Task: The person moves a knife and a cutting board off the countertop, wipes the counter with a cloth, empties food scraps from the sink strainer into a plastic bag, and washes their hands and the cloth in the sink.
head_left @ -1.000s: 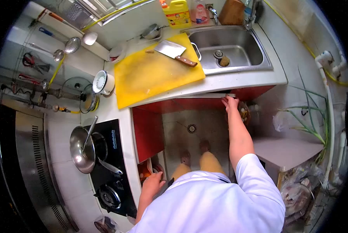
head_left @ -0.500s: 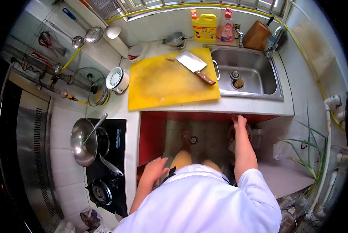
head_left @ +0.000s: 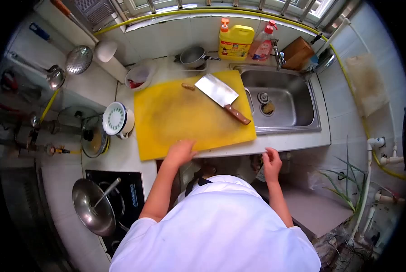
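Observation:
My left hand (head_left: 181, 153) is at the front edge of a yellow cutting board (head_left: 166, 118), its fingers stretched out and nothing in it. Below the front of the sink, my right hand (head_left: 271, 164) hangs in the air with loosely bent fingers, apparently holding nothing. A cleaver (head_left: 217, 89) with a brown wooden handle lies flat on the board's right side. Near its blade tip sits a small brown piece (head_left: 188, 86), like ginger root.
Right of the board is a steel sink (head_left: 284, 129). A yellow jug (head_left: 234, 43) and a pink pump bottle (head_left: 262, 47) stand behind. A lidded enamel pot (head_left: 127, 122) stands left, and a wok (head_left: 83, 201) rests on the stove (head_left: 137, 195). Spring onions (head_left: 348, 181) lean at right.
My right hand has come out from beneath the counter under the sink. The left hand has moved up and forward to the board's edge. My viewpoint has shifted too.

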Available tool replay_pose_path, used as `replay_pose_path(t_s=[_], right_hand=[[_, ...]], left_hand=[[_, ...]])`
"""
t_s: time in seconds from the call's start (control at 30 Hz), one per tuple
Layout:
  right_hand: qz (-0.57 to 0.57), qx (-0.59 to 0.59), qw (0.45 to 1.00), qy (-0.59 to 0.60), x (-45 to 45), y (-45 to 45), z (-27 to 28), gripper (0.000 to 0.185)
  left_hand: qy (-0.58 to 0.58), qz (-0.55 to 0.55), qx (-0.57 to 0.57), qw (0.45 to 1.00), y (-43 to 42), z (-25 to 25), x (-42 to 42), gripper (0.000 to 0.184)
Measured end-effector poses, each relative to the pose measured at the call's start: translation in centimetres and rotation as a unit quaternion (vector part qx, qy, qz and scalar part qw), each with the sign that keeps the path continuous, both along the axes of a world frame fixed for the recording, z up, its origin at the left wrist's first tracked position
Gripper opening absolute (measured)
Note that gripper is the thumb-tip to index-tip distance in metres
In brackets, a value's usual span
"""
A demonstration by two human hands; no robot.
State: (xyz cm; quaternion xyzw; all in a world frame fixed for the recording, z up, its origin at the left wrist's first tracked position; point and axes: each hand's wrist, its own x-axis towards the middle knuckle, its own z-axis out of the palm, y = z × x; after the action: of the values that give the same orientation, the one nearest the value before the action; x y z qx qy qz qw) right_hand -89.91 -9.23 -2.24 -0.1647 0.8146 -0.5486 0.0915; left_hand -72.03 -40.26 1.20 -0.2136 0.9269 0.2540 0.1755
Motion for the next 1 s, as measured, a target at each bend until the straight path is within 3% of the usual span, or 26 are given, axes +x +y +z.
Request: replay_pose_path(t_s=[0.07,0.13,0.27,0.33,0.37,0.43,0.5,0.6,0.8,0.93,1.0], right_hand=[[0.045,0.075,0.989,0.122,-1.0,-4.6,2.0,0.022],[0.099,0.113,0.965,0.217,-1.8,-9.4,3.1,0.029],[0.155,0.187,0.933,0.266,-3.6,-14.6,2.5,0.04],[0.138,0.247,0.929,0.238,-4.2,-15.7,0.8,0.05],[0.145,0.246,0.928,0.24,-4.5,-16.0,0.4,0.05],[0.142,0.3,0.927,0.173,-4.5,-16.1,-0.4,0.056],[0.144,0.304,0.925,0.176,-4.7,-16.0,-0.9,0.058],[0.146,0.302,0.922,0.195,-4.7,-16.1,-0.8,0.057],[0.152,0.312,0.919,0.19,-4.7,-16.5,-0.2,0.055],[0.154,0.308,0.917,0.202,-3.9,-17.0,0.7,0.052],[0.172,0.292,0.895,0.29,-3.7,-17.9,1.7,0.054]], left_hand=[[0.014,0.015,0.017,1.0,-3.1,-1.3,-2.3,0.045],[0.063,-0.002,-0.048,0.997,-5.9,-0.3,-4.4,0.044],[0.137,0.053,-0.059,0.987,-9.8,-0.5,-7.3,0.037],[0.193,0.225,0.029,0.955,-11.9,-0.9,-8.2,0.035],[0.194,0.231,0.027,0.953,-13.2,-1.0,-8.4,0.035],[0.224,0.265,-0.19,0.918,-16.3,-1.8,-8.5,0.03],[0.276,0.223,-0.304,0.884,-20.3,-2.9,-9.1,0.032],[0.265,0.211,-0.367,0.866,-24.6,-3.4,-10.1,0.034],[0.244,0.185,-0.421,0.854,-29.5,-6.2,-11.0,0.029],[0.214,0.187,-0.387,0.877,-30.7,-7.1,-9.6,0.025],[0.222,0.158,-0.418,0.866,-31.0,-7.0,-9.4,0.023]])
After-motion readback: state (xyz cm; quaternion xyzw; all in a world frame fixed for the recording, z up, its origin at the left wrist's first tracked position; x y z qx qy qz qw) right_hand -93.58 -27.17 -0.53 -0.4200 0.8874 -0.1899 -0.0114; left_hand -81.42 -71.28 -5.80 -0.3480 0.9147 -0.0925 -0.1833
